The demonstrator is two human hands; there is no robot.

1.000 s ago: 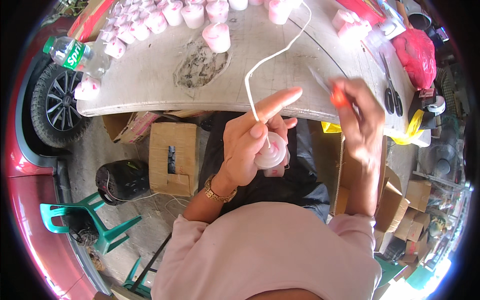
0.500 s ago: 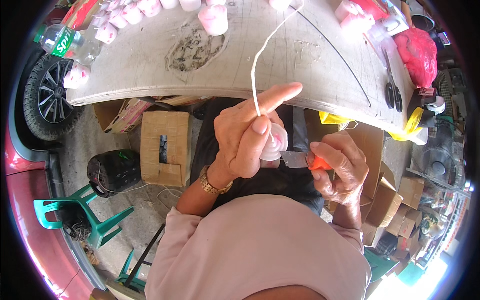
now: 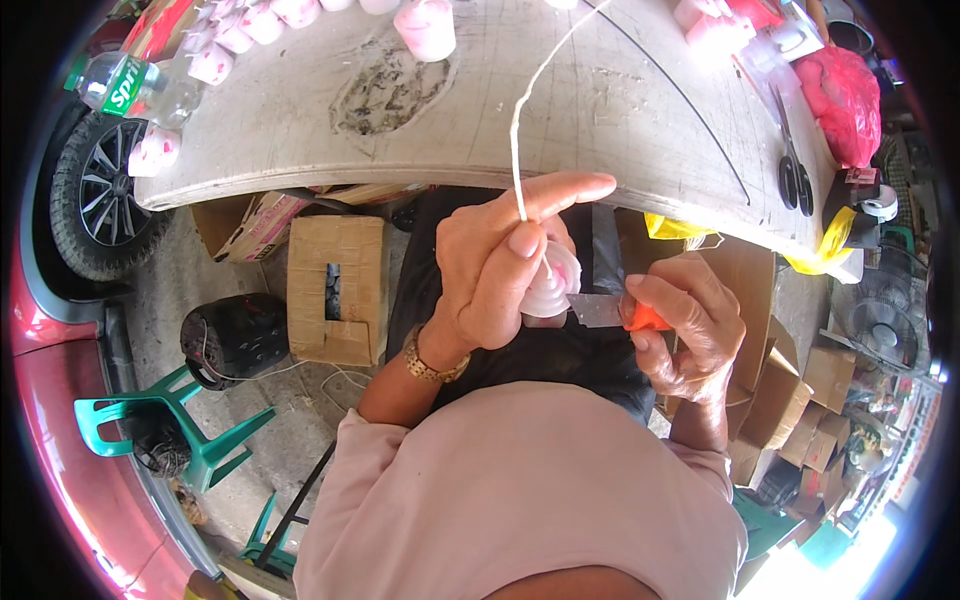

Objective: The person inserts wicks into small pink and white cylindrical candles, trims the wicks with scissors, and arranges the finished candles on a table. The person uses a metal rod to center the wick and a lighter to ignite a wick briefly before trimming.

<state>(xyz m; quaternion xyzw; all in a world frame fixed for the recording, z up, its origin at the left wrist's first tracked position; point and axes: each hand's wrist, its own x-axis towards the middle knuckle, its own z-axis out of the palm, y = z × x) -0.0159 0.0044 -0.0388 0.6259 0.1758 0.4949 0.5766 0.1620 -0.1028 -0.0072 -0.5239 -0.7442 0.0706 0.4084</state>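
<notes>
My left hand is closed around a round pink-and-white candle. From the candle a long white wick passes between thumb and forefinger, then runs up over the table. The forefinger points to the right. In my right hand is a short knife, gripped by its orange handle. Its flat, squared metal blade meets the candle's right rim. My left fingers and palm hide part of the candle.
On the worn white table stand several pink-and-white candles, a plastic bottle, black scissors, a thin dark rod and a pink bag. A cardboard box, black speaker and green chair stand below.
Both hands hold the same grip, and the blade stays at the candle's rim. The view has shifted slightly, so hands and surroundings appear a little to the right.
</notes>
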